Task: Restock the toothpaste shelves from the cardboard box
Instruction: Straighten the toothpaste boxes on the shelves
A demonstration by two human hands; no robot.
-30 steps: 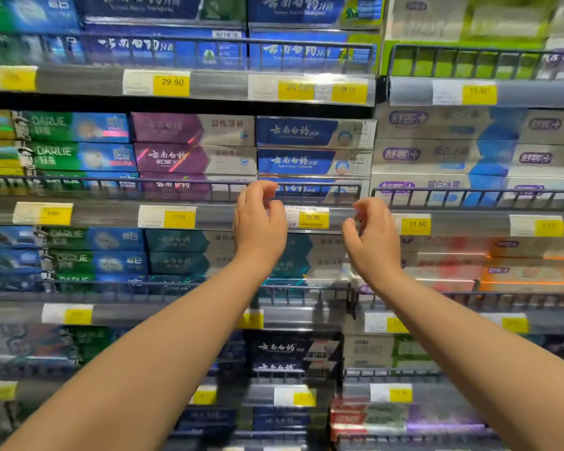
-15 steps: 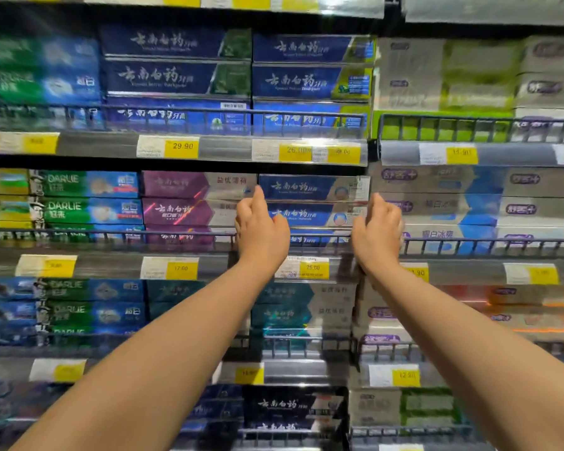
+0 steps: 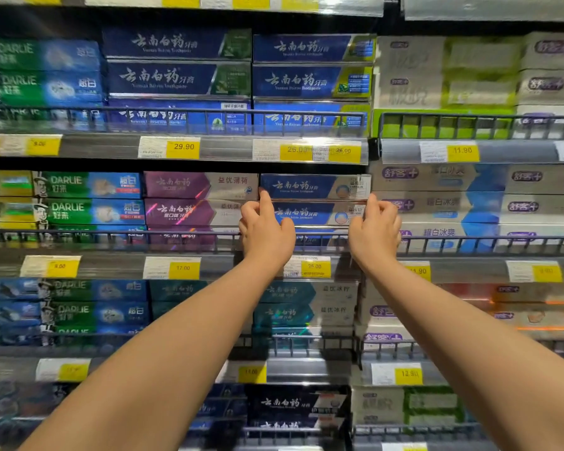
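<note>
A stack of blue toothpaste boxes stands on the middle shelf behind a wire rail [image 3: 469,242]. The top blue box [image 3: 306,186] lies above a second blue box [image 3: 313,213]. My left hand [image 3: 266,229] holds the left end of the second box, thumb in front, and its index finger points up against the top box. My right hand [image 3: 375,231] holds the right end of the same box with curled fingers. The cardboard box is out of view.
Purple toothpaste boxes [image 3: 189,198] sit directly left of the blue stack and pale boxes [image 3: 443,203] directly right. A shelf edge with yellow price tags [image 3: 315,266] runs just under my wrists. More filled shelves [image 3: 310,79] lie above and below.
Both hands rose from the shelf's price rail to the blue stack and curled round the ends of the second box. The view tilted upward and moved closer.
</note>
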